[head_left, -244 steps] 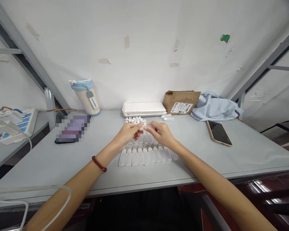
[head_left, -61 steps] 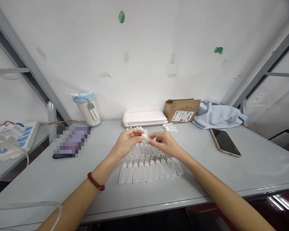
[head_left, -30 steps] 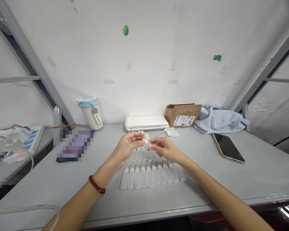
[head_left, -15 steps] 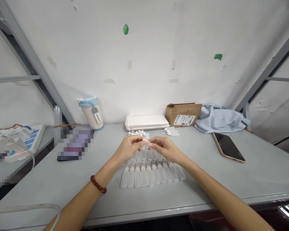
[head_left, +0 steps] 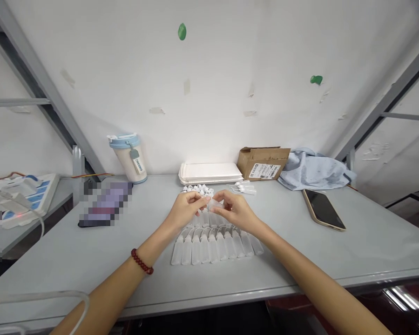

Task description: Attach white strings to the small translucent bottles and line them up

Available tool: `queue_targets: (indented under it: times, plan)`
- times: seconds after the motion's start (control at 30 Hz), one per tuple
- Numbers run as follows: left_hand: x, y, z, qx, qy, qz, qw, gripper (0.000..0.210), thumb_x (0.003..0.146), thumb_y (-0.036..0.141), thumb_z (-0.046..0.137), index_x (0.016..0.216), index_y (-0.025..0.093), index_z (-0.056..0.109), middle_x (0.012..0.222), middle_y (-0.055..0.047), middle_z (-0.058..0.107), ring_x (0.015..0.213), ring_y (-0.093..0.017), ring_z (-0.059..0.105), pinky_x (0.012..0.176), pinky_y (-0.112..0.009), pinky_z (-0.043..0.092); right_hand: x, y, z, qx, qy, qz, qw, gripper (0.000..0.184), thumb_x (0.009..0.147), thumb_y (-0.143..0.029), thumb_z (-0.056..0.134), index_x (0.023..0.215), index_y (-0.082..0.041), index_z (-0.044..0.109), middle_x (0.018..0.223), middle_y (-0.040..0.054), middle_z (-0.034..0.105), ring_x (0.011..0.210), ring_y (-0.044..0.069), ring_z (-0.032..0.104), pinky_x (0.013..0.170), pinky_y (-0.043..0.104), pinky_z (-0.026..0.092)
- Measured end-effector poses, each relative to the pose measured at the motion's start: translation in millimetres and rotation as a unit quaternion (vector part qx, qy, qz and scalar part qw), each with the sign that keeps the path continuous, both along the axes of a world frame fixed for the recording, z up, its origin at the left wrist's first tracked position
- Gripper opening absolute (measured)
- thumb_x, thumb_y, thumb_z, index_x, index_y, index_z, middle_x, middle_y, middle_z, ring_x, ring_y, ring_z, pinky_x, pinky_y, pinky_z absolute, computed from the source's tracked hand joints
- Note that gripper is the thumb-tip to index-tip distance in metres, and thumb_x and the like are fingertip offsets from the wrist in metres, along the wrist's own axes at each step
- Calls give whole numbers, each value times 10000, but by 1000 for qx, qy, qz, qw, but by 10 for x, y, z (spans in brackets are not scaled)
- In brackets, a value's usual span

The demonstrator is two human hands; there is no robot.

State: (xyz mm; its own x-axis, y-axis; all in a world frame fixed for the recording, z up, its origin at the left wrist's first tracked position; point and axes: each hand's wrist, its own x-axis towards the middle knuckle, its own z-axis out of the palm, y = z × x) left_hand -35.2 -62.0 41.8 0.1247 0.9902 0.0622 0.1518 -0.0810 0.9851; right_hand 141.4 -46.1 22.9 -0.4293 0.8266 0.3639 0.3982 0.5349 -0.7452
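Note:
Over the middle of the table, my right hand [head_left: 238, 211] grips a small translucent plastic bottle [head_left: 215, 203], tilted with its narrow end toward the left. Close by, my left hand [head_left: 184, 208] pinches thumb and fingers at that end; what it holds is too small and covered to make out. Below my hands lies a row of similar bottles [head_left: 212, 249] side by side, their white caps joined by thin loops. Partly hidden by my hands is a second row of bottles [head_left: 205, 219]. Just beyond, several loose white caps [head_left: 198, 189] lie in a cluster.
Against the wall are white trays [head_left: 211, 173], a cardboard box [head_left: 263, 164] and a light blue cloth [head_left: 312, 170]. A few capped bottles [head_left: 245, 189] lie before the box. A phone [head_left: 324, 210] is on the right; a tumbler [head_left: 128, 158] and power strip [head_left: 28, 204] are left.
The bottle in my right hand has tipped over to a slant, and my fingertips are slightly farther apart. The whole view has shifted a little.

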Motion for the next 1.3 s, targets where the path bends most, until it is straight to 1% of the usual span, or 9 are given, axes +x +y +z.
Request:
queue_targets:
  times: [0.1,0.23,0.5,0.7,0.8,0.93,1.03,1.17,1.3]
  plan:
    - [-1,-16,13,-5,-12,8,1000,317,684,451,673,636,144,610,662,-28,582,653,-140,531,549,-237,434,1,10,-18,48,-7,-6,999,290,780,-389,633,960,-174,561,921,45,649,518,75,474,523,237,413]
    - [-14,-11,0,-25,-17,-8,1000,343,713,474,642,639,141,612,688,-37,598,672,-142,543,557,-242,433,12,11,-4,102,-22,-19,994,241,842,-363,566,973,-164,600,839,55,665,583,114,522,568,256,443]
    - [-27,6,-28,-61,-15,-27,998,384,724,515,615,636,142,595,659,-38,573,639,-144,532,493,-245,424,13,31,-26,125,-24,-32,991,252,865,-360,530,1006,-171,620,817,66,675,609,141,554,556,271,441]
    - [-50,20,-44,-33,-6,-39,999,355,731,484,622,654,139,645,706,-58,629,651,-146,554,518,-248,433,20,25,-12,123,-23,-24,992,232,874,-330,510,981,-157,622,771,55,658,583,131,522,551,261,420]
    - [-57,12,-18,-7,-1,-52,999,295,724,439,644,708,147,685,748,-63,656,664,-144,553,536,-246,436,30,28,-6,112,-19,-19,993,245,876,-344,505,965,-151,626,718,46,641,560,132,504,550,264,417]
    - [-58,-5,20,26,12,-52,998,225,712,371,668,756,154,712,689,-34,629,610,-125,516,548,-251,436,38,30,-9,87,-17,-20,996,256,869,-366,511,950,-154,630,689,39,626,558,137,503,543,263,405]
    - [-61,0,14,43,17,-50,998,222,706,343,675,806,152,725,728,-41,646,655,-140,532,558,-254,439,42,26,-2,60,-7,-16,998,249,861,-354,522,943,-146,633,685,36,621,569,136,511,543,254,396]
    - [-66,10,-15,65,32,-48,996,238,706,350,670,835,159,731,819,-52,682,708,-158,552,570,-258,448,42,14,36,-9,21,-2,1000,260,858,-357,522,934,-135,634,679,27,616,550,116,501,527,235,379]
    - [-54,-2,-11,55,36,-50,997,270,731,404,640,804,158,719,792,-57,685,691,-155,560,559,-255,453,32,2,79,-48,60,5,997,321,881,-413,469,847,-137,630,629,1,565,477,79,415,479,216,342]
